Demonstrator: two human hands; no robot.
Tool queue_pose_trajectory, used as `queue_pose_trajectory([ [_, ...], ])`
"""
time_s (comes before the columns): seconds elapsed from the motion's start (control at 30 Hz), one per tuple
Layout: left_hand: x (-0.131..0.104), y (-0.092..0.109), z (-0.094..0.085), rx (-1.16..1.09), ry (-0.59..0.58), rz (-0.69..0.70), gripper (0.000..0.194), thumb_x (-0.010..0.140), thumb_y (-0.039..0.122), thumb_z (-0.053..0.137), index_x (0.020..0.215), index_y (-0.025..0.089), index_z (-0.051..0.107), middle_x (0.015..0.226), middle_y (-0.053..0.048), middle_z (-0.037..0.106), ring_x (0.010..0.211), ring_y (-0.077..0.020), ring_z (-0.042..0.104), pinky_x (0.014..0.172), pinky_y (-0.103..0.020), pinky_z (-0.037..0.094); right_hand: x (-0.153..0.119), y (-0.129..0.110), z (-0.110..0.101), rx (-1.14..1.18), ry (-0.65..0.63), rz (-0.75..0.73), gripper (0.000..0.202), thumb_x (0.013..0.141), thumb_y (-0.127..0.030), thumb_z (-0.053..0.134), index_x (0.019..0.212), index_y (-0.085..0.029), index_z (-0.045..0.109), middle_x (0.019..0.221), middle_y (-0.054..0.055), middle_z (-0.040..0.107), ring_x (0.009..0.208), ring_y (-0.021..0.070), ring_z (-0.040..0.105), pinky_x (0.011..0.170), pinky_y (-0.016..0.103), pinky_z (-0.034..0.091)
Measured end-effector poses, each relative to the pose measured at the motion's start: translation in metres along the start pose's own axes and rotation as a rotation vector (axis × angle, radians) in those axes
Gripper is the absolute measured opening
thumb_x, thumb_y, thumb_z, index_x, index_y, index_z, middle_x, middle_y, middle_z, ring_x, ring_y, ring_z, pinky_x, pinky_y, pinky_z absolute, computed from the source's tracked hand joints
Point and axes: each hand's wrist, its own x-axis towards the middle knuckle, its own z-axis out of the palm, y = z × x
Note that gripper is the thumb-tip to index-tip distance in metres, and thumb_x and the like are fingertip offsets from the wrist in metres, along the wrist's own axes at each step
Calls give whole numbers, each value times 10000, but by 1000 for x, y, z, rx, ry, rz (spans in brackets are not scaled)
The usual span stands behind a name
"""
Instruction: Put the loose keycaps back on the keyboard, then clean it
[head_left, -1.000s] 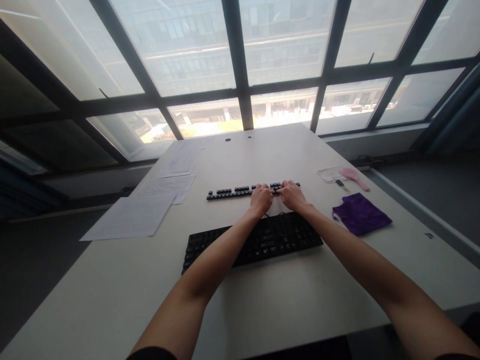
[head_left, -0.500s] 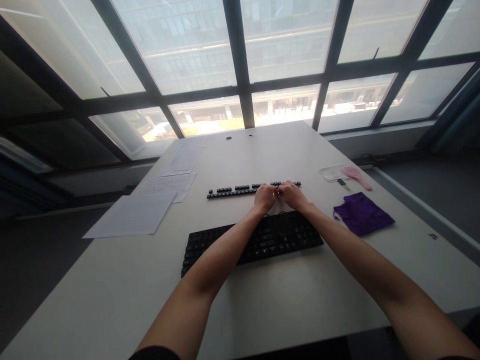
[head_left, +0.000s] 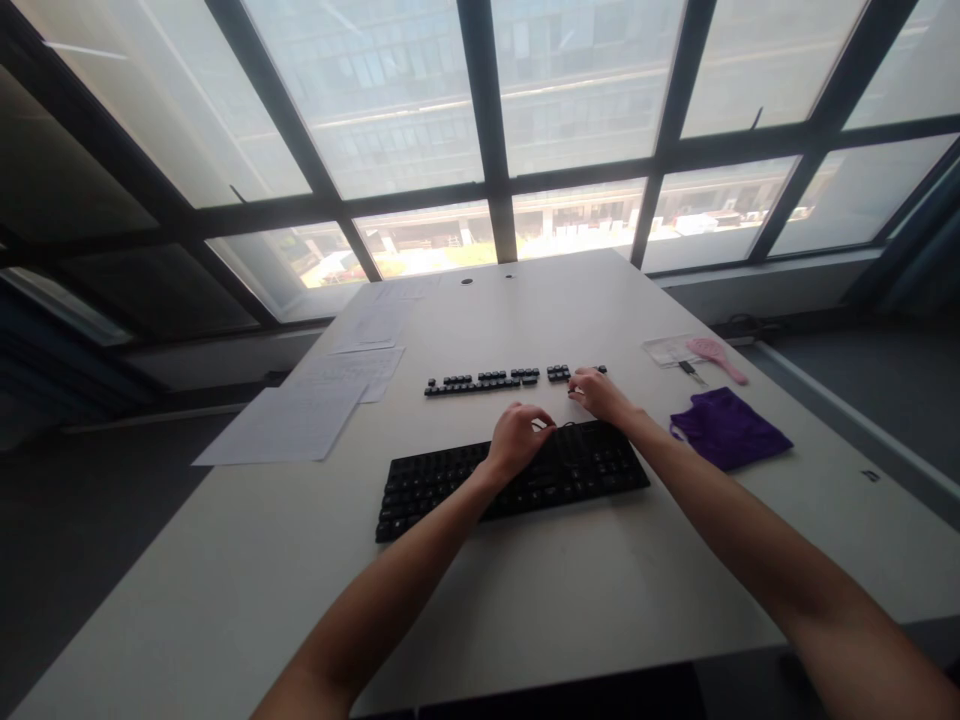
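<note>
A black keyboard (head_left: 442, 485) lies across the white desk in front of me. Beyond it, loose black keycaps (head_left: 480, 386) stand in two rows, with a gap toward the right. My right hand (head_left: 598, 393) is at the right part of these rows, its thumb and fingertips pinched on a small dark keycap (head_left: 571, 391). Over the keyboard's far edge is my left hand (head_left: 517, 440), fingers curled and thumb near the index tip; whatever is between them, if anything, is too small to make out. A cable loop (head_left: 568, 425) shows between the hands.
Paper sheets (head_left: 289, 420) lie along the desk's left side. On the right are a purple cloth pouch (head_left: 726, 428), a pink hairbrush (head_left: 716, 358), a small black item (head_left: 687, 368) and a clear packet (head_left: 664, 350). Windows (head_left: 577, 220) stand beyond the desk.
My hands, together at the keycap row before, have come apart. The left moved back toward me over the keyboard; the right shifted slightly right along the row. The view tilted a little.
</note>
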Motion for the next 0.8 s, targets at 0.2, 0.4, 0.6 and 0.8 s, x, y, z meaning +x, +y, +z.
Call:
queue_pose_trajectory([
  [0.2,-26,11,-3,-52,10,31,33,804,206,793,824,213,768,848,-14,770,838,-200,644,842,-335,475,-15,-3,-8,88,57,34,51,820,-124,690,862,-137,715,808,47,695,745,166,628,730,266,477],
  [0.4,-37,8,2,-102,3,69,40,815,200,785,840,230,780,889,-8,771,841,-181,653,857,-329,478,-34,-32,-13,461,176,114,88,788,-192,689,863,-151,709,768,41,725,696,170,675,679,270,532],
  [0.6,-41,7,8,-89,-12,89,76,811,206,792,867,255,807,901,-18,780,874,-199,644,840,-335,496,-79,-60,-10,618,98,96,137,802,-224,675,921,-179,725,823,46,752,739,189,706,702,294,567],
  [0.8,-43,7,12,-20,-1,146,68,852,234,761,875,269,815,927,-17,782,894,-208,621,874,-360,492,-102,-67,-6,523,113,-16,167,824,-182,659,973,-211,727,885,33,748,784,190,695,748,312,556],
])
